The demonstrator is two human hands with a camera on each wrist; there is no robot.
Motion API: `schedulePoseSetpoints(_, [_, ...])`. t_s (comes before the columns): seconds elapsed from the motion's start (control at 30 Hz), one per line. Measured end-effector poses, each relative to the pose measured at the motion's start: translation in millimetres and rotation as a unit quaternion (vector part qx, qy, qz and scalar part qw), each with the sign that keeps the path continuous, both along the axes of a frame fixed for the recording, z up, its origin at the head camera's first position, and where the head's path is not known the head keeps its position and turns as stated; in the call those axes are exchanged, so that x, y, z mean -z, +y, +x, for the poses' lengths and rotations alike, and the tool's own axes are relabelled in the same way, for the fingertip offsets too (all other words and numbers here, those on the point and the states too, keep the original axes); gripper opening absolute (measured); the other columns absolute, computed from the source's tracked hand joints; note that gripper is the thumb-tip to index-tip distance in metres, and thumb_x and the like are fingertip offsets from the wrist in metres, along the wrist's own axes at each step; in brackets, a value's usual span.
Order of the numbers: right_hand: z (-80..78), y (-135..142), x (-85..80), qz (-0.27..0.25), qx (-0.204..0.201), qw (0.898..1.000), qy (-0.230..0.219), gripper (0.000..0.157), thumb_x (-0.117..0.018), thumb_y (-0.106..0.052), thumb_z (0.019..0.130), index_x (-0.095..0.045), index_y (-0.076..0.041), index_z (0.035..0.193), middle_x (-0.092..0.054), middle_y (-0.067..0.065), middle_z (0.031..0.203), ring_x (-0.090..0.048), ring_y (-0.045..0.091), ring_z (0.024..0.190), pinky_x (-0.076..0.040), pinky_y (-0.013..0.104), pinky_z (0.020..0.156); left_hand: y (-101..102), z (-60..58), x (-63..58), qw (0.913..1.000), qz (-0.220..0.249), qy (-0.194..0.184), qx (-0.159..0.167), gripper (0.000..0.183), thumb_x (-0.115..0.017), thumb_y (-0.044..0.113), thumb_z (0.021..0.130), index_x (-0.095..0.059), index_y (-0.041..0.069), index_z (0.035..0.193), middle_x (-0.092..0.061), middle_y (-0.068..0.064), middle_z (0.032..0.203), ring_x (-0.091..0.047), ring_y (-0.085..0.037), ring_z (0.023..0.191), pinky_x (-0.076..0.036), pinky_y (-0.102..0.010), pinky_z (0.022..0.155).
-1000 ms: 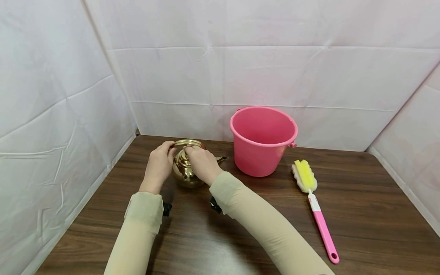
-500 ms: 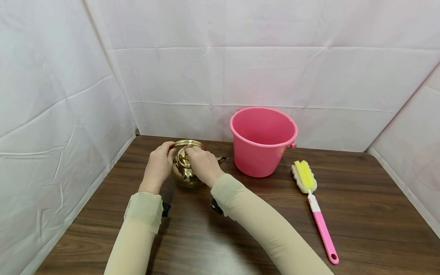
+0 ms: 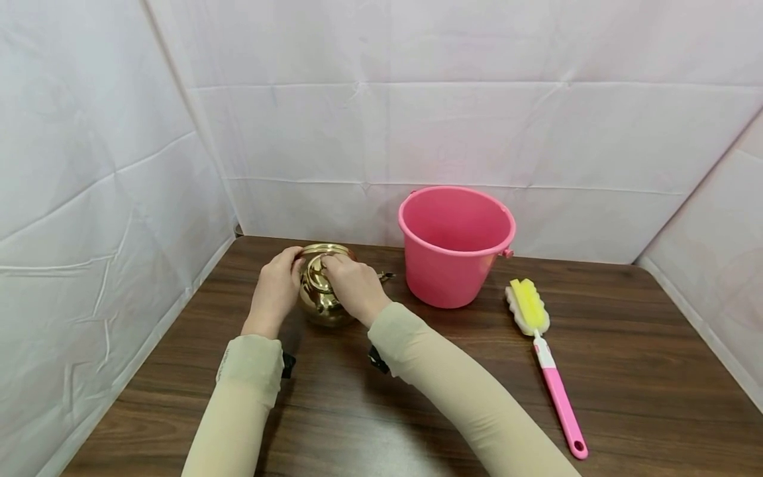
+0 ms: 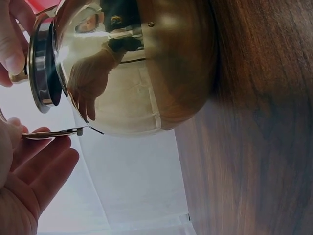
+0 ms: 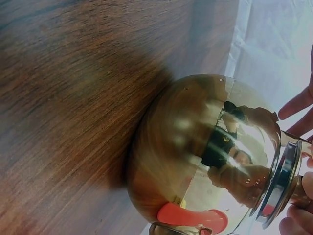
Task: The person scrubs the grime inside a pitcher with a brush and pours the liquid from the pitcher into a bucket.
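A shiny brass kettle (image 3: 322, 310) stands on the table at the left, its spout (image 3: 386, 275) pointing right. My left hand (image 3: 275, 288) holds the left side of the kettle's arched handle (image 3: 328, 248), with the fingers loosely around it in the left wrist view. My right hand (image 3: 357, 286) reaches over the kettle and pinches the small knob (image 4: 19, 77) of the lid (image 4: 48, 68). The lid's inner skirt shows above the kettle's mouth in both wrist views. The fingertips on the knob are partly hidden in the head view.
A pink bucket (image 3: 438, 275) stands right of the kettle near the back edge. Further right lies a cleaning brush (image 3: 557, 391) with a yellow and white sponge head and a pink handle. White cloth walls (image 3: 453, 132) close off the wooden table (image 3: 357, 424) at the back and sides.
My right hand has shifted very slightly to the right, and a little more of the lid shows beside it. My left hand and the kettle stay in place.
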State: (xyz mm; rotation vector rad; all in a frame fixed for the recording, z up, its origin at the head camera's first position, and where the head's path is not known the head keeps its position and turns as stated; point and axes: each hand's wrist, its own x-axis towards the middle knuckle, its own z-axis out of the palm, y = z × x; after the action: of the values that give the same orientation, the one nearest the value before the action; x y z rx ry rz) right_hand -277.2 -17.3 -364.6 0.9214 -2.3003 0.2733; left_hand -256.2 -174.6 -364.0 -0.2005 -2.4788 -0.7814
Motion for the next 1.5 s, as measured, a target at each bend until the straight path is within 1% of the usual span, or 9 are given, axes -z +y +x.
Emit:
schedulePoseSetpoints(0.2, [0.7,3.7,-0.2,-0.006,-0.011,1.0,0.012,0.021,-0.064,-0.018,0.09,-0.066,-0.008,0.109,-0.07,0.005,0.105,-0.069,0.017,0.088,-0.058,0.03,0.064,1.3,-0.4,2.1,1.0,0.0,0.006,-0.004,0.025,-0.051,0.009,0.097,-0.057,-0.004,0.118,-0.063,-0.024,0.113,-0.061,-0.039,0.104,-0.051,-0.048,0.088])
schedulePoseSetpoints(0.43, [2.3,6.4,-2.1,-0.008,-0.015,1.0,0.017,0.02,-0.064,-0.018,0.09,-0.067,-0.009,0.107,-0.07,0.003,0.104,-0.069,0.016,0.088,-0.058,0.028,0.064,2.7,0.8,3.2,0.9999,0.004,0.013,-0.008,0.025,-0.05,0.009,0.098,-0.057,-0.004,0.118,-0.063,-0.024,0.112,-0.061,-0.039,0.104,-0.051,-0.048,0.088])
schedulePoseSetpoints(0.6, [2.8,7.3,-2.7,-0.013,-0.024,1.0,0.01,0.02,-0.065,-0.018,0.09,-0.068,-0.009,0.108,-0.071,0.004,0.105,-0.069,0.016,0.09,-0.057,0.028,0.066,1.9,0.4,4.5,0.9998,0.004,0.017,-0.012,0.025,-0.05,0.009,0.098,-0.057,-0.005,0.118,-0.063,-0.025,0.112,-0.062,-0.04,0.104,-0.051,-0.049,0.087])
schedulePoseSetpoints(0.83, [2.5,9.0,-2.5,-0.016,-0.03,0.999,-0.005,0.022,-0.065,-0.018,0.09,-0.067,-0.008,0.11,-0.07,0.005,0.108,-0.069,0.017,0.093,-0.058,0.029,0.069,0.4,-1.9,6.0,0.9997,-0.002,0.014,-0.018,0.027,-0.049,0.011,0.099,-0.056,-0.005,0.12,-0.062,-0.026,0.114,-0.061,-0.04,0.105,-0.051,-0.05,0.087])
schedulePoseSetpoints(1.07, [4.5,10.9,-4.3,-0.013,-0.026,0.999,-0.027,0.024,-0.062,-0.019,0.092,-0.066,-0.009,0.113,-0.069,0.005,0.114,-0.068,0.018,0.099,-0.058,0.031,0.073,0.2,-1.8,5.1,0.9995,-0.005,0.024,-0.017,0.026,-0.05,0.01,0.098,-0.056,-0.005,0.119,-0.062,-0.026,0.113,-0.062,-0.04,0.103,-0.052,-0.049,0.086])
schedulePoseSetpoints(1.2, [4.9,11.9,-3.9,-0.011,-0.026,0.999,-0.026,0.024,-0.062,-0.02,0.092,-0.066,-0.01,0.113,-0.068,0.006,0.115,-0.068,0.017,0.1,-0.058,0.031,0.074,0.6,-0.8,4.2,0.9995,-0.006,0.028,-0.015,0.026,-0.05,0.01,0.098,-0.056,-0.005,0.118,-0.062,-0.026,0.112,-0.062,-0.04,0.102,-0.052,-0.049,0.085])
schedulePoseSetpoints(1.33, [4.0,13.0,-2.7,-0.016,-0.035,0.999,-0.018,0.023,-0.063,-0.019,0.091,-0.067,-0.009,0.112,-0.068,0.007,0.115,-0.068,0.018,0.101,-0.058,0.031,0.073,1.1,-1.1,4.7,0.9994,-0.006,0.03,-0.016,0.026,-0.05,0.01,0.098,-0.056,-0.005,0.118,-0.062,-0.026,0.111,-0.062,-0.04,0.102,-0.052,-0.049,0.084])
schedulePoseSetpoints(1.5, [3.6,15.4,-1.2,-0.02,-0.043,0.999,-0.018,0.024,-0.063,-0.018,0.091,-0.067,-0.009,0.112,-0.069,0.008,0.115,-0.067,0.018,0.102,-0.058,0.031,0.075,1.8,-1.4,5.1,0.9993,-0.006,0.031,-0.02,0.026,-0.049,0.01,0.098,-0.056,-0.005,0.118,-0.062,-0.026,0.111,-0.062,-0.04,0.101,-0.052,-0.049,0.084])
